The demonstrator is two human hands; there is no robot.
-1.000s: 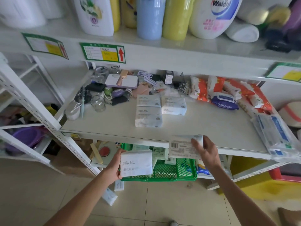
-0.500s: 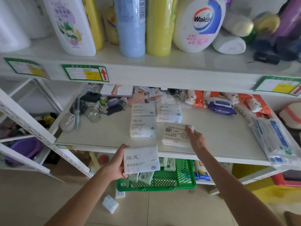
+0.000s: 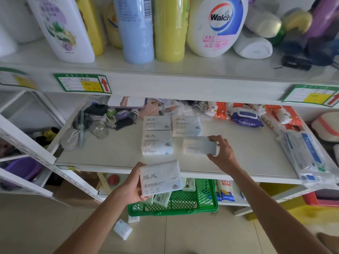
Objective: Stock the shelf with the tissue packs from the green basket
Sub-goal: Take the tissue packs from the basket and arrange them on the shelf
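right hand (image 3: 222, 154) has carried its tissue pack (image 3: 199, 145) onto the shelf (image 3: 238, 143) (soft, light; pinch the ends); left hand (image 3: 134, 186) grips another pack (image 3: 161, 177).

Arms extended; left hand (image 3: 132, 186), right hand (image 3: 223, 155) gripping

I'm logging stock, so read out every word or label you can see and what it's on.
"Walch": white bottle with the blue-red logo.
"滨风", "柔韧经典": tissue pack in the left hand.
"滨风": front shelved pack.
Green price tag: red arrow; writing too blurred.
The right hand holds a blurred pack: unreadable.
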